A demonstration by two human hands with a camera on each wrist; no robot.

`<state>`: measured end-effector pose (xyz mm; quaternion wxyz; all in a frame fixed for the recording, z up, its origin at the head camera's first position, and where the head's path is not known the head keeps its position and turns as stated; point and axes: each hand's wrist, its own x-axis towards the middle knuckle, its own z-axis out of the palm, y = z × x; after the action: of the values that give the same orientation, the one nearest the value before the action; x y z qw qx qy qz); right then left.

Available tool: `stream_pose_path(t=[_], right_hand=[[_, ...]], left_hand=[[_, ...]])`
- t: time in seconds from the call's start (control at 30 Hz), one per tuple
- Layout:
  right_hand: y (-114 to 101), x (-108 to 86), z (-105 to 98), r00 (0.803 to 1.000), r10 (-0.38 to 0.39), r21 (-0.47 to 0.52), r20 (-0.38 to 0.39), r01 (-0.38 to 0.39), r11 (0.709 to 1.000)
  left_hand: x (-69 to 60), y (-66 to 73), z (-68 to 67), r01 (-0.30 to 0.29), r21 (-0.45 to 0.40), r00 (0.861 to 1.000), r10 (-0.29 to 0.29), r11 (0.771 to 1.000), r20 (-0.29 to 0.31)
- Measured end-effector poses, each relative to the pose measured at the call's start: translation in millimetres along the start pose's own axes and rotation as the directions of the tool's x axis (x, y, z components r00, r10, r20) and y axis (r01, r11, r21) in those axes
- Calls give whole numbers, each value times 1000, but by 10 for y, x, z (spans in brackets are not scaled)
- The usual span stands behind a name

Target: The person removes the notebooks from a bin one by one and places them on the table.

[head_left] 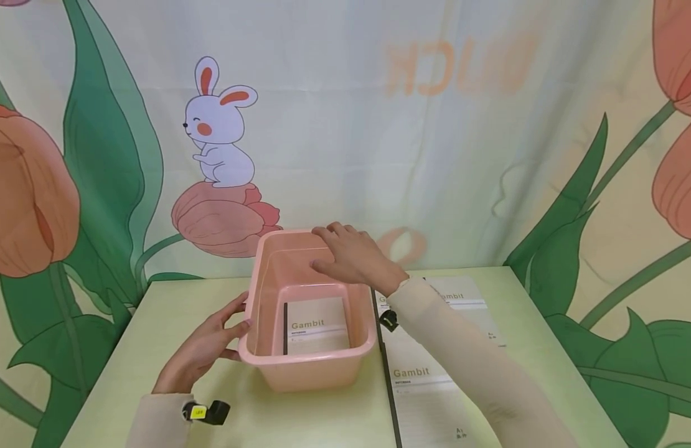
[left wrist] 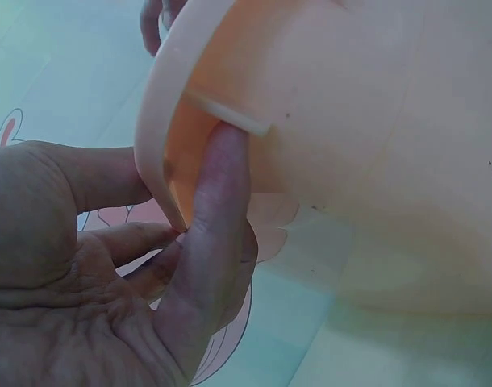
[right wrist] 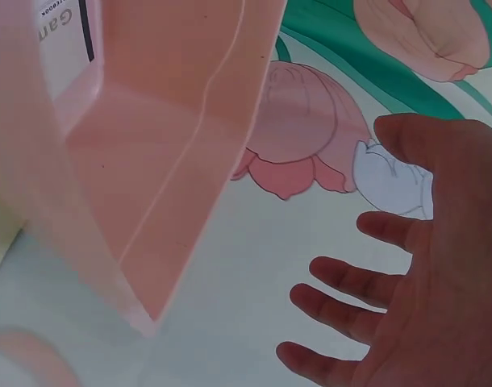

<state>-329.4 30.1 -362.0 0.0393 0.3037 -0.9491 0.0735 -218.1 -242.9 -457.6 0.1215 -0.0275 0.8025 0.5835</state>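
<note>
A pink plastic basin (head_left: 312,367) stands at the middle of the table, its inside facing up in the head view. Inside lies a white notebook (head_left: 317,326) marked Gambit, with a dark spine. My left hand (head_left: 208,339) grips the basin's left rim (left wrist: 153,129), thumb on one side and fingers on the other. Over the basin's far right corner is my right hand (head_left: 357,255), its fingers spread. In the right wrist view those fingers (right wrist: 351,282) are apart from the basin wall and hold nothing.
Several similar notebooks (head_left: 421,398) lie on the table to the basin's right, partly under my right forearm. Behind the pale table (head_left: 149,330) hangs a curtain (head_left: 334,143) printed with a rabbit and tulips.
</note>
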Motion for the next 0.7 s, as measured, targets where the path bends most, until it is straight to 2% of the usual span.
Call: stream_pose_path(t=[0.2,0.33,0.43,0.6,0.7], right_hand=[[-86,278,198,997,6,44,71,-9,999],[-129,412,321,988,61,135,139,-80,988],[-157,504,420,974,106,196,203,-146,970],[-187,663,645,936,127,206,329,-202,958],[-180,749,801,923,156,208,352,-240,948]], left_hand=[[2,-1,-4,1,2,1000,-1,1000,-6],[3,5,-7,6,-3,1000,-6,1000,-5],[2,12,-11,10,-3,1000,-10,1000,-7],[-3,12,-16,16,-11,1000,-16,1000,-6],[-9,6,-17,18,-15,1000,-18,1000,-5]])
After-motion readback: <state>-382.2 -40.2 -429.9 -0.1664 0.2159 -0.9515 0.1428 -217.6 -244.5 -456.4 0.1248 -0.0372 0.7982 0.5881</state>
